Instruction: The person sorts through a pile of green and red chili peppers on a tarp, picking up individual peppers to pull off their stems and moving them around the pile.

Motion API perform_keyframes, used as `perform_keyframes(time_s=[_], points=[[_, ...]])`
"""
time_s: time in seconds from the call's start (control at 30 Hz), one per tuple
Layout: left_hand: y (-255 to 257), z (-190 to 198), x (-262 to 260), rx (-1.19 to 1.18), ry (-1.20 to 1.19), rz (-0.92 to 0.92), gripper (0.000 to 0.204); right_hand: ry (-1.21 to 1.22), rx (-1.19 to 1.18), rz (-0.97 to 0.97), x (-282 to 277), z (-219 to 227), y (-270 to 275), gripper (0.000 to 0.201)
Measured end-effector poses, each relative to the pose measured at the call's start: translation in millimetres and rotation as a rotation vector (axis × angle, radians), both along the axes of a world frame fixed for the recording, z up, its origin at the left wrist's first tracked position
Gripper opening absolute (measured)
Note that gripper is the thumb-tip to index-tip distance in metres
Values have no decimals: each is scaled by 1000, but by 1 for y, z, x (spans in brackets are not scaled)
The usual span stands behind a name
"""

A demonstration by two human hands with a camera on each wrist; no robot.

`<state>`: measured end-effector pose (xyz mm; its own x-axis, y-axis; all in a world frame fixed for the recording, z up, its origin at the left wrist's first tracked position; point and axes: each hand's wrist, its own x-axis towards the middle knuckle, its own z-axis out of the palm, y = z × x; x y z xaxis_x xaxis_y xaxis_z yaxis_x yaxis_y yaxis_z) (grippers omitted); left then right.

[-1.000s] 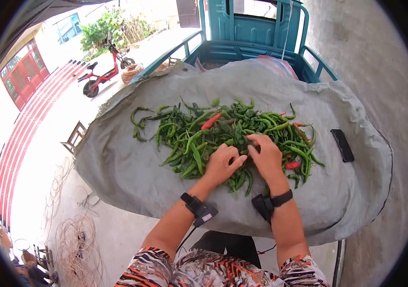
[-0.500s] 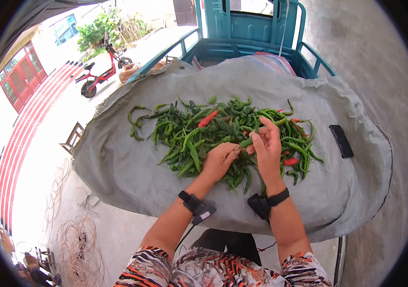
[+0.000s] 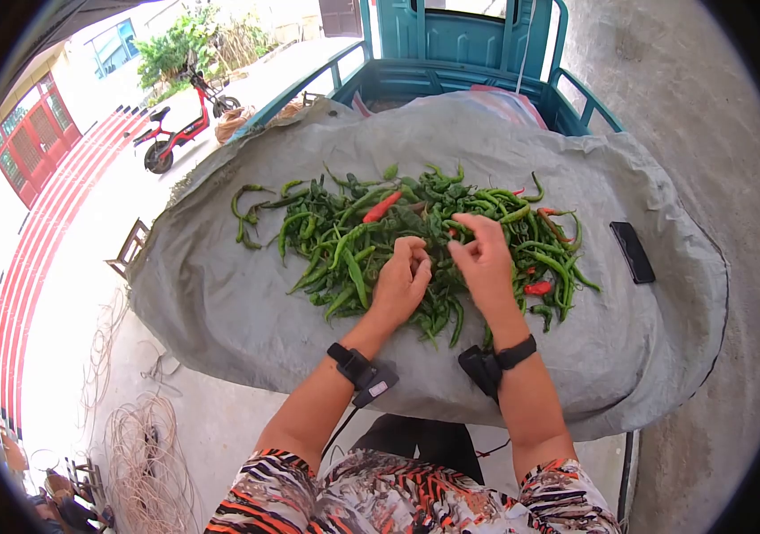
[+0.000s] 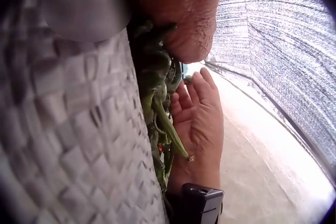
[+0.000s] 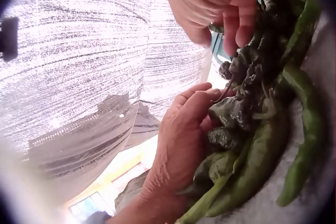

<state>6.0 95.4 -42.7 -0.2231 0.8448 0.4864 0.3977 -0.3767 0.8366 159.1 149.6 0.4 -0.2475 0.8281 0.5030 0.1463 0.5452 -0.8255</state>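
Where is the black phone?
In the head view, the black phone lies flat on the grey cloth, on the person's right, just past the pepper pile and beyond the right hand.

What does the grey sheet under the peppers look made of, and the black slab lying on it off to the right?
The grey sheet looks like woven plastic tarpaulin, matte: the wrist views show a criss-cross strip weave. The black slab is a flat, smooth, dark rectangle, probably a phone of glass or plastic; too small to be sure. The peppers are fresh, glossy-skinned, mostly green.
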Motion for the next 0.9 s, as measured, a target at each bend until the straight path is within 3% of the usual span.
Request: perform_keyframes(time_s=[0.1,0.3,0.4,0.6,0.7,0.77,0.9], points=[[1,-1,0,25,-26,-10,29,-357,90,-71,-3,4,-8,33],[1,-3,-1,13,10,-31,31,-415,187,-227,-12,-9,4,27],[1,-2,-1,25,3,-15,35,-307,269,-276,-14,-8,5,23],[-5,11,3,0,4,-3,46,110,220,-17,-5,1,-4,16],[-3,9,-1,-74,60,-43,43,165,135,54,-1,-2,-6,13],[0,3,-8,-153,146,-85,42,298,32,-28,-2,1,-10,11],[-2,5,1,-9,59,12,33,480,-57,-113,2,0,-5,21]])
